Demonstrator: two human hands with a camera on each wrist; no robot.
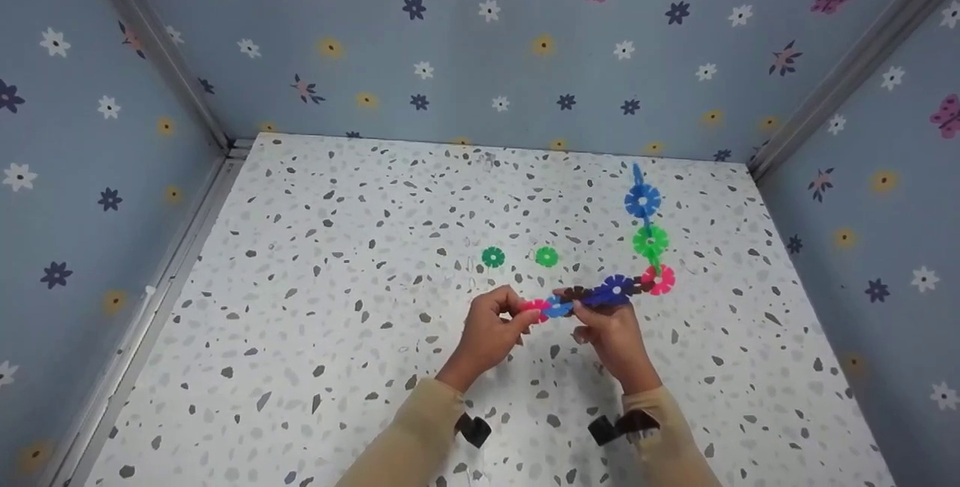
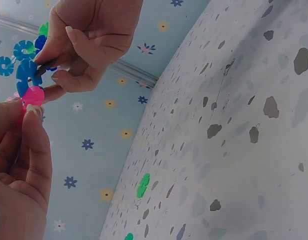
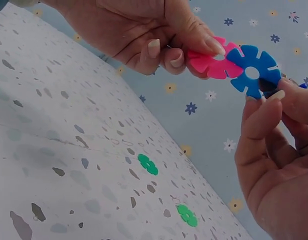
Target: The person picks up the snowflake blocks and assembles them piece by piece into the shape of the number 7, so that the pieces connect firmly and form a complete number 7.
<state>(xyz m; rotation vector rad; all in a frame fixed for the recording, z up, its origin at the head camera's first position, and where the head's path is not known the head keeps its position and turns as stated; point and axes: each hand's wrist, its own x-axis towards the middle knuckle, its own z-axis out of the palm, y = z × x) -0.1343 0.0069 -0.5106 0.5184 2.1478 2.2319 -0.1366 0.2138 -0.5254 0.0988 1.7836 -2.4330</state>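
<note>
Slotted, flower-shaped interlocking discs form a chain running from both hands toward the back right of the table. My left hand [image 1: 489,329] pinches the pink disc [image 3: 216,62] at the chain's near end between thumb and fingers. Slotted into that pink disc is a blue disc [image 3: 253,72]. Just beyond it, my right hand [image 1: 616,341] pinches the chain at a brown disc [image 1: 576,294], mostly covered by fingers in the wrist views. Further along come a dark blue disc [image 1: 617,290], another pink disc [image 1: 658,280], a green disc [image 1: 650,241] and a lighter blue disc [image 1: 643,201].
Two loose discs lie on the speckled white table [image 1: 337,247] beyond the hands: a dark green disc [image 1: 493,257] and a bright green disc [image 1: 547,257]. Flower-patterned panels [image 1: 480,44] rise along the back and both sides.
</note>
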